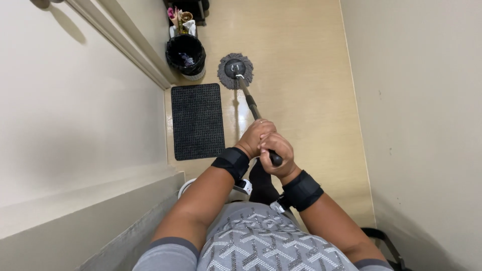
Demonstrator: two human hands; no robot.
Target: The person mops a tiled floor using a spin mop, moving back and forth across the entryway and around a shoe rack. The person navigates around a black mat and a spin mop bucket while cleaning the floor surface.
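A mop with a long dark handle (251,103) runs from my hands down to a round grey mop head (234,71) resting on the beige floor. My left hand (255,136) grips the handle higher along the shaft. My right hand (277,152) is wrapped around the handle's upper end, just below and touching the left hand. Both wrists wear black bands. My grey patterned shirt fills the bottom of the view.
A black ribbed mat (197,120) lies left of the mop. A black bin with a dark liner (186,55) stands beside the mop head, with small items behind it. Walls close in on the left and right of this narrow corridor; a black strap (384,241) lies at lower right.
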